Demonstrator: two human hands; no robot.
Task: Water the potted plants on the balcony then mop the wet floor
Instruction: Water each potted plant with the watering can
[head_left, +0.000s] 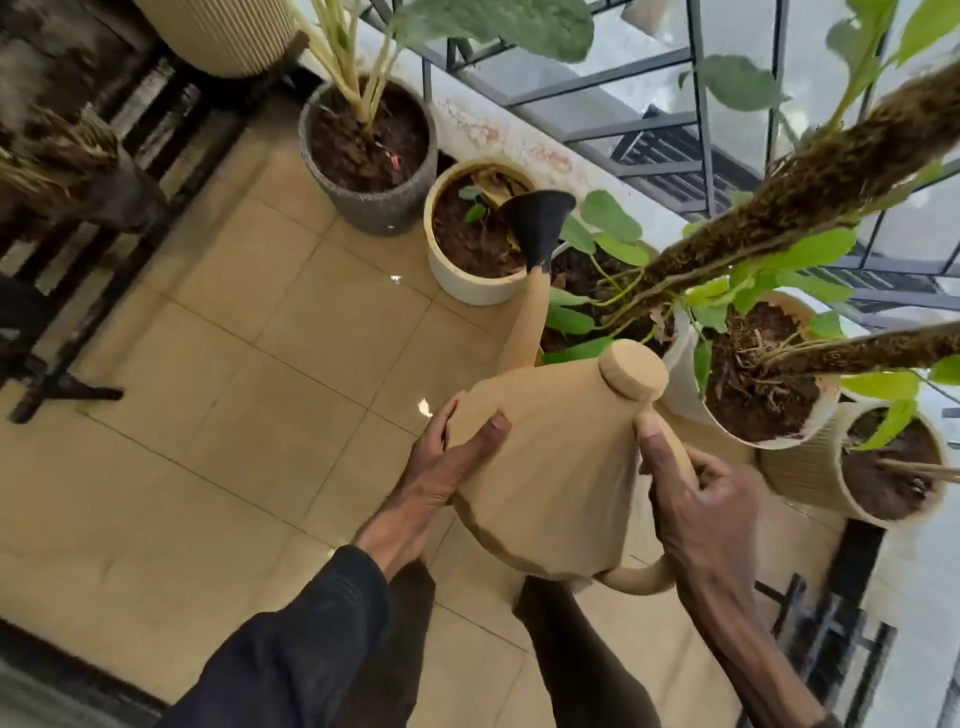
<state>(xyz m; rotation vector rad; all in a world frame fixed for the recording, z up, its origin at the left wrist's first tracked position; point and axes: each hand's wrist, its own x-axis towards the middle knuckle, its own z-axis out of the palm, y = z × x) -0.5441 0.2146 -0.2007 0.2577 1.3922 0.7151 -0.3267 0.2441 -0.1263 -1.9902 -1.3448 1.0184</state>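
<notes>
Nearest to me I see both hands on the tan watering can (545, 483), which I hold over the tiled floor (218, 415). My left hand (441, 467) lies flat and open against the left side of its body, the fingers spread, only supporting it. My right hand (696, 499) is closed around the curved handle on the right side, with the thumb pressing near the round lid. The long spout goes away from me, and its black rose head (537, 223) is above the rim of a small cream pot (462, 280) with dark soil. To the right of the can stand white pots with green plants on mossy poles (800, 187). Farther left is a grey speckled pot (374, 208), and behind all a metal railing (696, 93).
</notes>
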